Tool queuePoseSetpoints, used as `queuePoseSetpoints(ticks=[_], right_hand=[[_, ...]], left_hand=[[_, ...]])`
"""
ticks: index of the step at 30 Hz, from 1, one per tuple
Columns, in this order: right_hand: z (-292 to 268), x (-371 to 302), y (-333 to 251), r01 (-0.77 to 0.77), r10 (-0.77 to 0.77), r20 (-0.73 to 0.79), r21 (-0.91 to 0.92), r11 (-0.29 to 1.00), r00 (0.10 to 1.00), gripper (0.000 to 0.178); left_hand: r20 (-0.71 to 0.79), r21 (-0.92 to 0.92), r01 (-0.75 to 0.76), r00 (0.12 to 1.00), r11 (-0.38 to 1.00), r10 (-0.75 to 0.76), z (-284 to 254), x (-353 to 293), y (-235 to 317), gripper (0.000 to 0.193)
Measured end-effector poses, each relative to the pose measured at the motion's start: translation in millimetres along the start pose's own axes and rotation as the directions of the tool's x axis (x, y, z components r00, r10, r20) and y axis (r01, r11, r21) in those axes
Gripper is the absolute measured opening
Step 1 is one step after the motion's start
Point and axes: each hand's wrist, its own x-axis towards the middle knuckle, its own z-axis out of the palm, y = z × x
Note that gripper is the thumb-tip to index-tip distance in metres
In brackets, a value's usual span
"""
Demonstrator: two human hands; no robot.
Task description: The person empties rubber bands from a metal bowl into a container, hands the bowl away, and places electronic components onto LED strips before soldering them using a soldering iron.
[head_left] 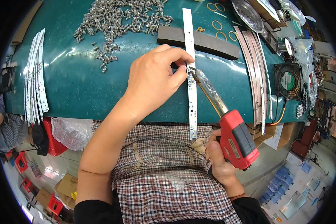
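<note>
A narrow white LED strip board [191, 99] runs away from me, its far part lying over a dark grey foam bar [212, 46] and its near end reaching past the table edge. Thumb and fingers of my left hand [156, 72] are pinched together at the board's left edge; whatever is between the fingertips is too small to make out. My right hand [221, 164] grips the handle of a red and black soldering gun [236, 140]. The gun's tip meets the board, or comes very close to it, right beside my left fingertips.
Many small metal parts [119, 18] lie heaped at the back of the green table [100, 89]. Long strips [35, 78] are stacked at the left, more strips [253, 71] at the right. Beyond those are a black fan [288, 81], a solder spool [285, 47], a metal dish [247, 15] and rubber bands [217, 25].
</note>
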Motion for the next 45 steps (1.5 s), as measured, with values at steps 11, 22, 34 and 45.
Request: queuePoseSetpoints(ticks=[11,22,34,45], right_hand=[[2,-2,6,0.136,-0.138,-0.057,-0.032,0.990,0.989,0.012],[-8,2,-1,0.234,-0.173,-0.326,0.156,0.960,0.929,0.016],[-80,10,-21,0.581,-0.337,-0.802,0.016,0.814,0.494,0.017],[-107,-11,-15,0.631,-0.327,-0.830,0.038,0.775,0.452,0.015]], left_hand=[[0.002,-0.019,0.007,1.000,1.000,-0.007,0,-2,0,0.020],[0.058,0.059,-0.073,0.996,0.996,0.070,-2,1,9,0.037],[0.345,0.143,-0.541,0.812,0.829,0.471,30,55,85,0.053],[0.862,0.143,-0.929,0.286,0.341,0.419,177,123,123,0.086]])
